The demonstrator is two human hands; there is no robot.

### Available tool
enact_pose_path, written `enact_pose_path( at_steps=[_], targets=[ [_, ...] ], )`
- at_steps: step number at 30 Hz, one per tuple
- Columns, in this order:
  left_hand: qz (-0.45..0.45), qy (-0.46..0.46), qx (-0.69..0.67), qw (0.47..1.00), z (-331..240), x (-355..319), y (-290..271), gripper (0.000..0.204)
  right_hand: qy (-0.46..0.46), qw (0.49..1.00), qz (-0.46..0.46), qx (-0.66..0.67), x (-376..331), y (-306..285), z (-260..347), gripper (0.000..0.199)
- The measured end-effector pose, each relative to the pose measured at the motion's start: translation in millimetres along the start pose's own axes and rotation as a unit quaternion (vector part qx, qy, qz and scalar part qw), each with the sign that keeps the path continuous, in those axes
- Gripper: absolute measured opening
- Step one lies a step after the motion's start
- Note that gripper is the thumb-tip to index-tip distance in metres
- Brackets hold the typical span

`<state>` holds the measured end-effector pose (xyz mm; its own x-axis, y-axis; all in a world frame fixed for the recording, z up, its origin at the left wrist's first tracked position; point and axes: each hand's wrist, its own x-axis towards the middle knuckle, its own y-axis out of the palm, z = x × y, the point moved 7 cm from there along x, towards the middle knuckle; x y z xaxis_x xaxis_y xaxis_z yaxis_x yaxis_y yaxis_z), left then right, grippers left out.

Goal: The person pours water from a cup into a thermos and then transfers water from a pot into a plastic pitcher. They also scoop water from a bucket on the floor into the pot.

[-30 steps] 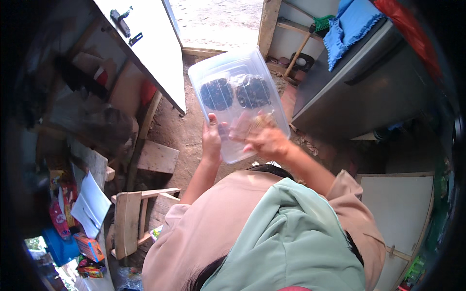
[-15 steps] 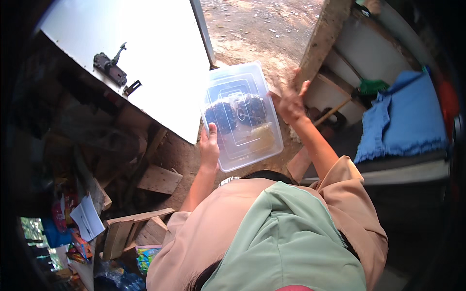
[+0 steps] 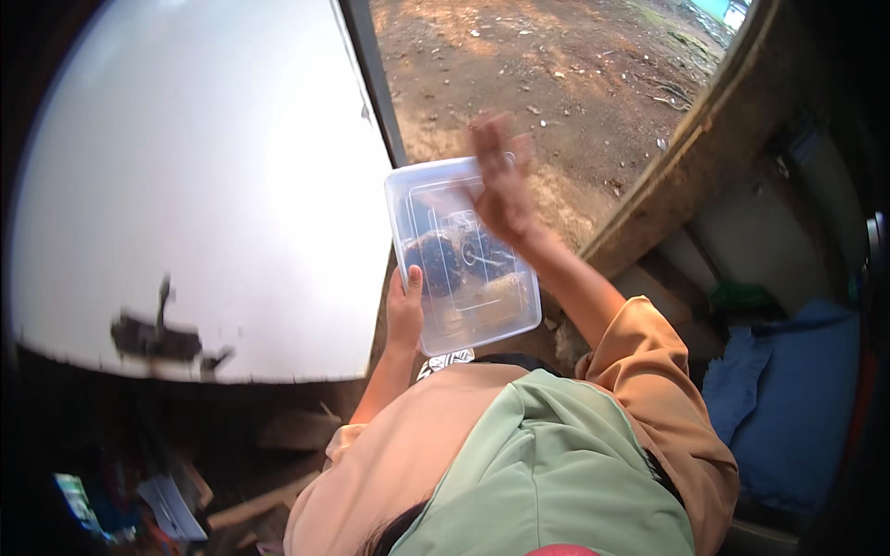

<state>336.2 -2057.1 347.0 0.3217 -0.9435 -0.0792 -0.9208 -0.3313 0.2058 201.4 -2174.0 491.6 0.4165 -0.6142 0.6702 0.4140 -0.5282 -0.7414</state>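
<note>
A clear plastic box with a pale lid [image 3: 468, 322] is held in front of my body. Through the lid show two dark rounded shapes and a yellowish block, whose kinds I cannot make out. My left hand [image 3: 404, 310] grips the box by its left edge, thumb on the lid, its other fingers hidden underneath. Over the box's upper right corner, my right hand [image 3: 502, 190] is raised with fingers stretched out and smeared by motion. Nothing shows in it; whether it touches the lid I cannot tell.
A white door [image 3: 213, 176] with a dark handle [image 3: 156, 337] stands ajar at left. Beyond the doorway lies bare earth [image 3: 547, 83]. A wooden beam [image 3: 691, 139] slants along the right, near a blue cloth [image 3: 797, 398]. Wooden planks [image 3: 264, 500] lie at lower left.
My view has turned toward the doorway, showing more ground outside. My right hand has moved from beside the wooden beam to above the box's corner. My left hand keeps its hold.
</note>
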Motion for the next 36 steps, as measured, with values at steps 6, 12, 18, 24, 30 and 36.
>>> enact_pose_path(
  at_steps=[6,12,18,24,30,36],
  targets=[
    [0.003,0.030,0.059,0.998,-49,137,27,0.055,0.167,0.982,0.068,-0.052,69,118,-143,0.054],
    [0.016,0.037,0.004,0.999,-71,233,36,0.064,0.007,0.992,-0.018,0.124,118,124,-102,0.064],
    [0.011,0.051,0.065,0.997,-61,308,39,0.059,0.090,0.992,0.068,-0.056,158,198,-198,0.062],
    [0.008,0.058,-0.029,0.998,-36,398,87,0.054,-0.092,0.974,0.162,0.130,195,249,-160,0.070],
    [-0.019,0.042,-0.040,0.998,-2,516,163,0.056,-0.045,0.961,0.081,0.260,294,353,-330,0.063],
    [-0.004,0.034,-0.033,0.999,-20,636,246,0.056,-0.121,0.962,0.183,0.161,337,382,-368,0.067]
  ],
)
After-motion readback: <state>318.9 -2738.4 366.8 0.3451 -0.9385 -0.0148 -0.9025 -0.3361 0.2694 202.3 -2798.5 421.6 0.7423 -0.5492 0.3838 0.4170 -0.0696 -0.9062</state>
